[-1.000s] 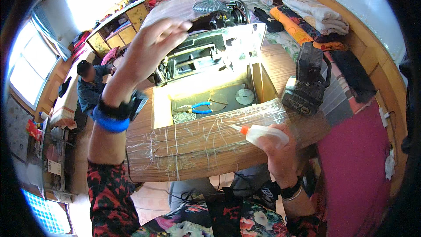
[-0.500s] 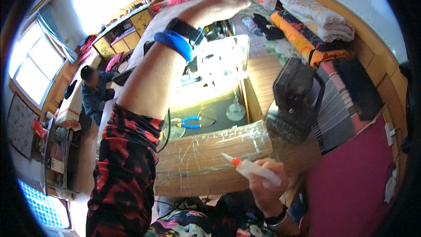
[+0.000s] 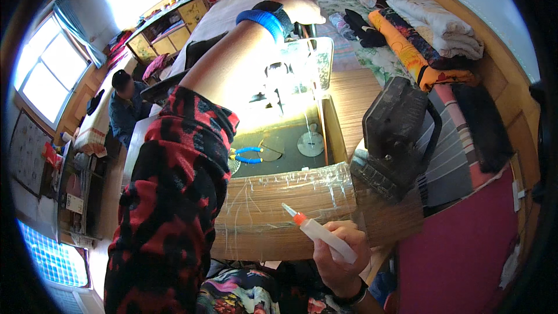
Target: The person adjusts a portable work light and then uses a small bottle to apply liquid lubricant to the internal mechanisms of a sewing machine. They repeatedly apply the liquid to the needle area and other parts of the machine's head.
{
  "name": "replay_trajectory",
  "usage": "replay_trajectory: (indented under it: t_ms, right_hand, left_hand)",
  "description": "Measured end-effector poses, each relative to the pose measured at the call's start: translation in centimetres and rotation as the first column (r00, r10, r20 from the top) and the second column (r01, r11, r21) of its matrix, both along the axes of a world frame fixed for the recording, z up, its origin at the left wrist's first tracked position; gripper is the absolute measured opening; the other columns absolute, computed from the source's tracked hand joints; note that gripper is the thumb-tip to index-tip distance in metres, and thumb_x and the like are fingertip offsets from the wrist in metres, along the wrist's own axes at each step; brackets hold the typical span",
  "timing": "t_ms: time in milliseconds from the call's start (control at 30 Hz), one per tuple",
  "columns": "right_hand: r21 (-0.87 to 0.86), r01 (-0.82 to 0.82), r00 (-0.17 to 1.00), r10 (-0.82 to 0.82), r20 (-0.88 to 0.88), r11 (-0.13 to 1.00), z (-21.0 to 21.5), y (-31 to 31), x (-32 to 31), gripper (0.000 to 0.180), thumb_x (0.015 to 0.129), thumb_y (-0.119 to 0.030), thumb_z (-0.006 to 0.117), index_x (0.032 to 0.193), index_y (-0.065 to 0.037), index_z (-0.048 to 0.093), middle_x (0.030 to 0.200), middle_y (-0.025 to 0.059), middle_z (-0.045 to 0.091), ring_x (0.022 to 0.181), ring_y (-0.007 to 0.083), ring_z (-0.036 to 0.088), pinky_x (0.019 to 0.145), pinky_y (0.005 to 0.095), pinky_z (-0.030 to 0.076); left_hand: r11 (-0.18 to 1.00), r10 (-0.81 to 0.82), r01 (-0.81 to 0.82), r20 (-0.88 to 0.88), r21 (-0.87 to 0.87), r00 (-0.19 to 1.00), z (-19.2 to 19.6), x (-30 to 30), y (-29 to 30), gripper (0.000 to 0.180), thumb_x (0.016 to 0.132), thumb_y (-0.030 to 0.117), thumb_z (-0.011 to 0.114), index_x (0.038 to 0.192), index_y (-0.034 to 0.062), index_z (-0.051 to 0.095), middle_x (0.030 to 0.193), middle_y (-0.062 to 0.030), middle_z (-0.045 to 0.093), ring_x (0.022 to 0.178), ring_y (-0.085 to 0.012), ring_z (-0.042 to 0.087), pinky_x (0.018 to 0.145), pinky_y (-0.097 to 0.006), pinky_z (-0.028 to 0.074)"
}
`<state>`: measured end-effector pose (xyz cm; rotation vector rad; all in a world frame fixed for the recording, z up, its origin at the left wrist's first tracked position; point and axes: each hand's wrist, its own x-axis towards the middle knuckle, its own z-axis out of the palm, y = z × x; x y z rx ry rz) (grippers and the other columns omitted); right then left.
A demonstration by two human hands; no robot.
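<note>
My right hand [image 3: 343,256] is closed around a small white squeeze bottle [image 3: 328,239] with a red collar and a tapered pale tip, which points up and left over the table's front edge. My left arm stretches across the table, and my left hand [image 3: 302,9] is at the far side, above dark machine parts [image 3: 307,30]; its fingers are mostly hidden. Below that arm, bright light washes out metal machine parts [image 3: 278,81]. In the recess of the wooden table [image 3: 279,197] lie pliers with blue handles [image 3: 249,154] and a round metal plate [image 3: 310,143].
A bulky black device with a handle [image 3: 395,134] stands on the table's right side. Beyond lies a bed with folded quilts [image 3: 430,20] and an orange bundle [image 3: 401,40]. At the left a person [image 3: 125,107] sits by the bed. Loose threads [image 3: 247,197] lie on the front board.
My left hand has moved slightly right and down in view, its forearm swinging right. My right hand and the squeeze bottle have shifted a little left and down. The room has tilted slightly with my head.
</note>
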<state>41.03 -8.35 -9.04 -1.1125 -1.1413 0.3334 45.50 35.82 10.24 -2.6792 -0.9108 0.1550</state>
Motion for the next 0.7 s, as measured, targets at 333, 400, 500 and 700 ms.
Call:
replay_trajectory:
  t_ms: [333,400,500,700]
  right_hand:
    - [0.026,0.089,0.995,-0.090,0.044,0.996,-0.1,-0.1,-0.1,0.027,0.086,-0.001,0.079,0.101,-0.004,0.057,0.095,0.0126,0.072,0.079,0.0175,0.068,0.070,0.0304,0.055]
    - [0.041,0.101,0.994,-0.102,0.028,0.994,-0.3,-0.2,-0.3,0.026,0.086,-0.001,0.079,0.100,-0.004,0.057,0.095,0.0124,0.072,0.079,0.0173,0.068,0.071,0.0307,0.055]
    - [0.057,0.138,0.990,-0.137,-0.011,0.989,-0.7,0.1,-0.8,0.025,0.086,0.001,0.078,0.101,-0.004,0.057,0.095,0.0119,0.070,0.080,0.0176,0.067,0.073,0.0313,0.055]
    - [0.044,0.133,0.983,-0.127,-0.131,0.990,-1.4,0.1,-1.3,0.025,0.087,0.003,0.076,0.103,-0.004,0.058,0.100,0.0111,0.069,0.089,0.0173,0.067,0.084,0.0318,0.055]
  left_hand:
    - [0.780,-0.100,0.414,0.560,-0.470,0.823,2.5,-10.2,-7.4,0.053,0.111,0.046,0.043,0.143,0.0055,0.058,0.126,-0.0125,0.072,0.113,-0.0198,0.068,0.104,-0.035,0.050]
    - [0.792,-0.409,0.596,0.605,-0.137,0.683,4.1,-13.6,-7.8,0.043,0.110,0.036,0.050,0.135,0.0033,0.062,0.118,-0.0105,0.073,0.112,-0.0179,0.069,0.100,-0.031,0.052]
    - [0.866,-0.273,0.493,0.747,-0.083,0.606,2.4,-18.3,-10.7,0.039,0.109,0.032,0.055,0.134,0.0030,0.063,0.121,-0.0116,0.071,0.111,-0.0180,0.070,0.099,-0.031,0.054]
    - [0.868,-0.066,0.421,0.781,-0.261,0.620,-1.4,-25.4,-18.5,0.035,0.111,0.026,0.050,0.137,0.0058,0.061,0.136,-0.0125,0.067,0.124,-0.0212,0.064,0.107,-0.035,0.051]
